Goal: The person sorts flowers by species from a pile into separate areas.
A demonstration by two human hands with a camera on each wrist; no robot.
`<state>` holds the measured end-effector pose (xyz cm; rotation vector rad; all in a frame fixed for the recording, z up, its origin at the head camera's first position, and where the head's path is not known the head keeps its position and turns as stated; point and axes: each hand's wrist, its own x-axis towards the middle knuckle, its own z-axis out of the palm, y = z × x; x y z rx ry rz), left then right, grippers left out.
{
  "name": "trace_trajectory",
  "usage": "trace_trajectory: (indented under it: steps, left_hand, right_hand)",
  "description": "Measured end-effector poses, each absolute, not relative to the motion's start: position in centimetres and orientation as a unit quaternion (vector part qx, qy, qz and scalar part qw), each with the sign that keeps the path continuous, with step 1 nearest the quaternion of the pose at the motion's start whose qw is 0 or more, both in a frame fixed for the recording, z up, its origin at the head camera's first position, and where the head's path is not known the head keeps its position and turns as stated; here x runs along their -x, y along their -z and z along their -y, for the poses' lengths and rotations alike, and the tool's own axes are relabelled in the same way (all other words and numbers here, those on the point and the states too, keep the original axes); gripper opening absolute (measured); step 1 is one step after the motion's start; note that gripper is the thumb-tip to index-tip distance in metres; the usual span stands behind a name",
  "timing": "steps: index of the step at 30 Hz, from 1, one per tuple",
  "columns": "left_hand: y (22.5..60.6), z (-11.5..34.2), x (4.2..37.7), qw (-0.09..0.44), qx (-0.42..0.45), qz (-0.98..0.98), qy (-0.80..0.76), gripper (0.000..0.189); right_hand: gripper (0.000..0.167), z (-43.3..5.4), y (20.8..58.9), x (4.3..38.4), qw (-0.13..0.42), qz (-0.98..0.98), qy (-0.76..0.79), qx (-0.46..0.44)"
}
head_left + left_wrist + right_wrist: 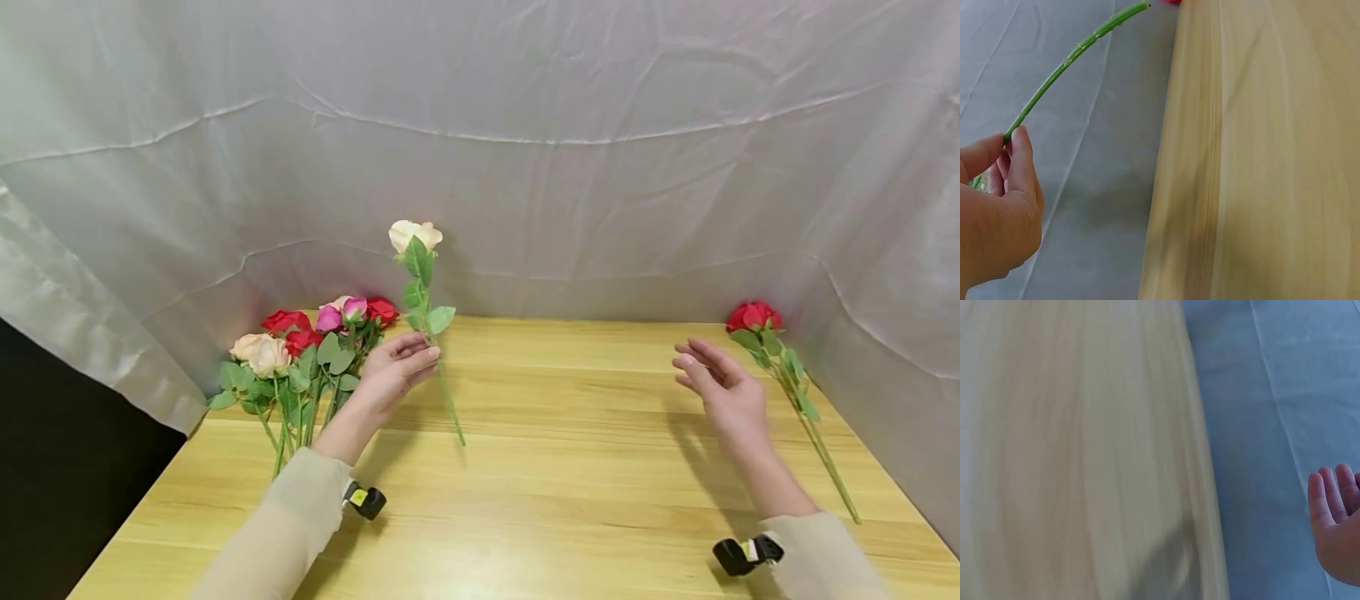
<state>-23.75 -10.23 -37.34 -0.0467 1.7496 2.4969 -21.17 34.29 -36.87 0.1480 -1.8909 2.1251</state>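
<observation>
A cream rose (415,237) with green leaves stands nearly upright above the table, its stem (1054,75) pinched between the thumb and fingers of my left hand (397,367). The lower end of that stem slants down to the right. My right hand (727,396) hovers over the right side of the table with nothing in it, its fingers loosely extended. Nearest to it lies a red rose (753,317) on a long stem. In the right wrist view only part of the right hand (1338,525) shows, at the right edge.
A bunch of red, pink and peach roses (270,354) lies at the left of the wooden table (555,467), partly behind the left forearm. Grey cloth (555,183) hangs along the back and sides. Each wrist wears a small black camera (365,502).
</observation>
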Motion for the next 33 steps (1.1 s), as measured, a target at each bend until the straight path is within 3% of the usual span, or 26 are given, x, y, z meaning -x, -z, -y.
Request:
trace_trajectory:
  steps: [16, 33]
  left_hand:
    - [37.1, 3.9, 24.4, 0.047, -0.022, -0.522, -0.851, 0.021]
    - [38.1, 0.1, 24.7, 0.073, -0.034, -0.534, -0.842, 0.021]
  right_hand:
    - [0.048, -26.1, 37.7, 21.4, 0.082, 0.698, -0.708, -0.063]
    - [0.042, -21.2, 39.7, 20.6, 0.007, 0.735, -0.671, -0.099]
